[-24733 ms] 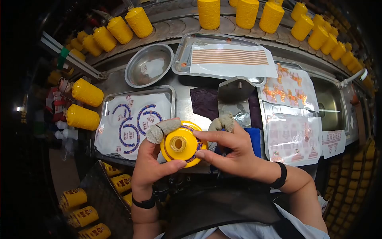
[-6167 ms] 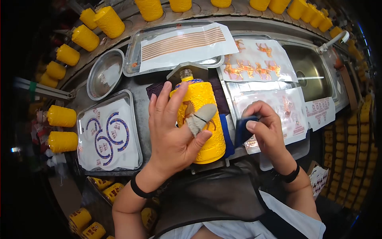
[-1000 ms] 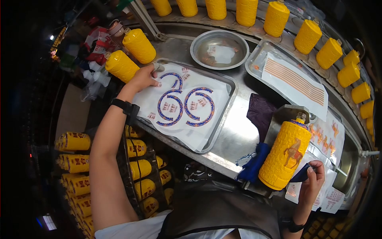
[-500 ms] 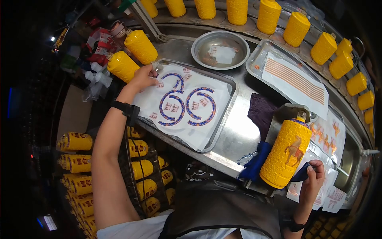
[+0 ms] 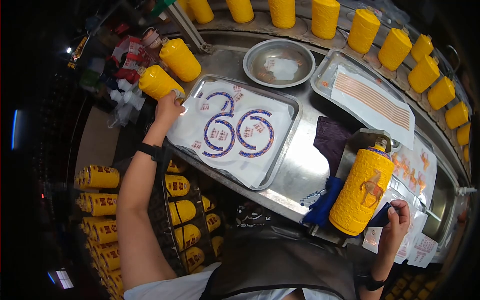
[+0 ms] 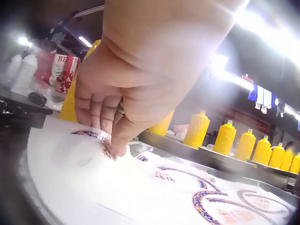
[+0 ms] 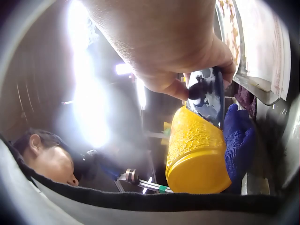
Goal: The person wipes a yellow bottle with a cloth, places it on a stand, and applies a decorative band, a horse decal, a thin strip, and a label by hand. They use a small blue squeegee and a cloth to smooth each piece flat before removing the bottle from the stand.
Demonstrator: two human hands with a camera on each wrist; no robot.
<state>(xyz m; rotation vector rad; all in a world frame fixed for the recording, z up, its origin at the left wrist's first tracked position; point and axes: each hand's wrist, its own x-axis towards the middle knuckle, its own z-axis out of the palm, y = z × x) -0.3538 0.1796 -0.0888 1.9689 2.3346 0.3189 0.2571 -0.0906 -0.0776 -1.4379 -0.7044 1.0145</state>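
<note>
My left hand [image 5: 169, 109] pinches the corner of a white decal sheet [image 5: 262, 167] printed with blue patterned arcs. In the left wrist view, that corner of the sheet [image 6: 61, 164] is raised between thumb and fingers. The sheet lies in a metal tray [image 5: 296, 125]. My right hand [image 5: 398, 225] holds a dark blue flat scraper [image 5: 381, 216] beside a yellow embossed bottle [image 5: 356, 195]. The bottle lies tilted on a metal stand [image 5: 367, 134], with a horse decal facing up and a blue band at its neck. In the right wrist view, the scraper [image 7: 208, 96] overlaps the bottle.
Two yellow bottles [image 5: 181, 60] stand beyond the left hand. A metal bowl [image 5: 250, 70] and a striped decal sheet [image 5: 370, 95] are farther back. A blue cloth [image 5: 325, 202] bunches beside the bottle. Yellow bottles [image 5: 325, 20] line the conveyor; finished ones [image 5: 102, 202] fill the lower left.
My left hand left the bottle for the tray, then shifted slightly left, drawing up the sheet's corner. The right hand keeps the scraper beside the bottle. Conveyor bottles have shifted.
</note>
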